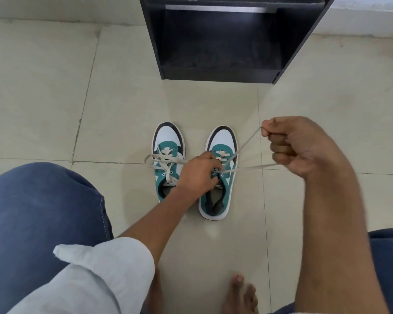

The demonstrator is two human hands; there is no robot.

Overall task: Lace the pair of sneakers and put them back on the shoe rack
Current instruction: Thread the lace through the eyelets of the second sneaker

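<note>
- Two teal, white and black sneakers sit side by side on a pale tiled floor (55, 87), toes pointing away from the person, towards a black shoe rack (222, 39).
- The shoe rack stands on the floor well beyond the sneakers; the shelf in view has no shoes on it.
- The left sneaker (168, 159) has a cream lace crossed through its eyelets, with loose loops trailing off its left side.
- The right sneaker (220, 175) is partly laced near the toe; its lace (247, 141) runs out to the right in two taut strands.
- The left hand (197, 175) reaches down over the right sneaker's eyelets, fingers curled at the point where the lace strands meet; the exact grip is hidden by the hand itself.
- The right hand (297, 146) is raised to the right of the sneakers and closed into a fist, pinching one strand of the lace between thumb and forefinger, while the other strand runs into the fist lower down.
- A white sleeve (104, 268) is rolled up the left forearm; the right forearm is bare.
- Blue jeans (39, 218) cover the knees at either edge, and a bare foot (241, 295) rests on the floor near the bottom.
</note>
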